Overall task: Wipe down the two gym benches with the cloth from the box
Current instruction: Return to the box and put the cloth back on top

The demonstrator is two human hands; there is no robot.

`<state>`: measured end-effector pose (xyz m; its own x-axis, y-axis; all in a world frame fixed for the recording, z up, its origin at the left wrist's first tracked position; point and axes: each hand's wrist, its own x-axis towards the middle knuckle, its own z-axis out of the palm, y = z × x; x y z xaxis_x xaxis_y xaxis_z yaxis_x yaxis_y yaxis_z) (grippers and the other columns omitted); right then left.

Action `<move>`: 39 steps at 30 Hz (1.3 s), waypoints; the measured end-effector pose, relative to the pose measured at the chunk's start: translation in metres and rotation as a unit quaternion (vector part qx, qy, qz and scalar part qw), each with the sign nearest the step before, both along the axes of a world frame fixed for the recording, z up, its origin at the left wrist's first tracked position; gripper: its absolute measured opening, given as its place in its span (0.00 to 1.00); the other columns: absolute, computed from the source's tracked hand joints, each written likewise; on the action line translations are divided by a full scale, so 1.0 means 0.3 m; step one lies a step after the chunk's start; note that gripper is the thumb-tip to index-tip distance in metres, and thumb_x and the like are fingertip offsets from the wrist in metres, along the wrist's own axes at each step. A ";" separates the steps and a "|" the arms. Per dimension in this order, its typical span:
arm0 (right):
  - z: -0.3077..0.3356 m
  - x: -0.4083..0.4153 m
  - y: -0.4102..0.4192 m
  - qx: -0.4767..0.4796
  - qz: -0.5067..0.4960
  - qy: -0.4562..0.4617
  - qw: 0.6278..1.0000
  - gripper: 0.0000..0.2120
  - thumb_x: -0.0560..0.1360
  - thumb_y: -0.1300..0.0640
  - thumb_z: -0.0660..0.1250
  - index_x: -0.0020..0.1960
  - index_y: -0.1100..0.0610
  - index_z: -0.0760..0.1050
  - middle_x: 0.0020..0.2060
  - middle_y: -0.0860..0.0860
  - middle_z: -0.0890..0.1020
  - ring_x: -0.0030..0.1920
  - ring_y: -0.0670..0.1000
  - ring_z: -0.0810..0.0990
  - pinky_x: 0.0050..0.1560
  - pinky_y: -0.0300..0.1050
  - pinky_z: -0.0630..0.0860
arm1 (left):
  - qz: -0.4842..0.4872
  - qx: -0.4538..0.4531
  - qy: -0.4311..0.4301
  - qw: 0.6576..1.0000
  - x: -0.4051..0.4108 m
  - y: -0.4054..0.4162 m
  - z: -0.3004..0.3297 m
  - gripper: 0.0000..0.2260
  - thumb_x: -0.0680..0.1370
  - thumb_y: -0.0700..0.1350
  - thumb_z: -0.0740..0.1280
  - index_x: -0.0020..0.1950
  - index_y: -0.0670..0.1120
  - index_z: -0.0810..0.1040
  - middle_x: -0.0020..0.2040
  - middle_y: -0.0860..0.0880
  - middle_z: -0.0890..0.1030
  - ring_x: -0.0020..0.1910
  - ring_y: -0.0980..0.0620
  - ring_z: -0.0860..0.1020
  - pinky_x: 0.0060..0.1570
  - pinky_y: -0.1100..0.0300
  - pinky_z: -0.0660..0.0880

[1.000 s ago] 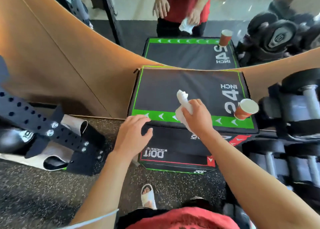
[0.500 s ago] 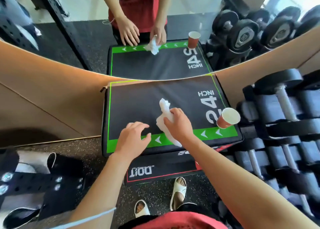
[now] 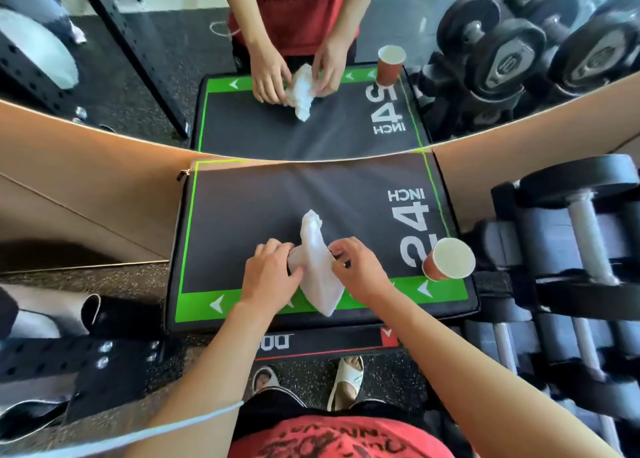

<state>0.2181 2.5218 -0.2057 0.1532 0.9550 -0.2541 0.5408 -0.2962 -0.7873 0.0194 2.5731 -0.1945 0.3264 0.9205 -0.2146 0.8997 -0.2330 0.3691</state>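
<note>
Gym flooring of speckled black rubber runs under a padded black bench (image 3: pixel 242 215) with a green border, set against a wall mirror (image 3: pixel 346 24). On its top lies a crumpled white cloth (image 3: pixel 317 270). Left hand (image 3: pixel 268 277) and right hand (image 3: pixel 360 270) both pinch the cloth with curled fingers, one on each side. A paper cup (image 3: pixel 448 260) stands near the right edge, beside racked dumbbells (image 3: pixel 585 229).

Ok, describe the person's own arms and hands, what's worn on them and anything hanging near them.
Both forearms are bare: no sleeves, gloves, watch or rings visible on the left hand or the right hand. A thin white cord crosses in front of the left forearm low in the view. The red shirt with dark lettering shows at the bottom edge.
</note>
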 end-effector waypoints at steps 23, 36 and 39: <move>0.031 -0.136 0.010 -0.107 -0.130 -0.023 0.986 0.09 0.71 0.58 0.74 0.48 0.51 0.76 0.37 0.45 0.78 0.38 0.49 0.76 0.36 0.38 0.71 | 0.081 -0.039 -0.141 0.986 -0.245 0.132 0.016 0.06 0.80 0.39 0.65 0.48 0.50 0.72 0.48 0.52 0.77 0.45 0.46 0.75 0.42 0.52 0.69; 0.066 -0.243 0.169 -0.142 -0.048 -0.056 0.987 0.13 0.70 0.60 0.72 0.51 0.64 0.79 0.38 0.54 0.80 0.38 0.56 0.79 0.44 0.59 0.84 | 0.078 -0.005 -0.024 0.997 -0.299 0.121 0.029 0.18 0.82 0.42 0.67 0.72 0.47 0.73 0.67 0.45 0.72 0.64 0.41 0.74 0.54 0.47 0.76; 0.073 -0.236 0.197 -0.122 -0.049 -0.038 0.991 0.06 0.70 0.60 0.71 0.44 0.61 0.79 0.35 0.51 0.79 0.36 0.55 0.78 0.35 0.51 0.82 | 0.009 0.047 -0.045 0.998 -0.299 0.104 0.034 0.19 0.78 0.43 0.73 0.69 0.48 0.77 0.65 0.48 0.74 0.62 0.42 0.73 0.52 0.47 0.76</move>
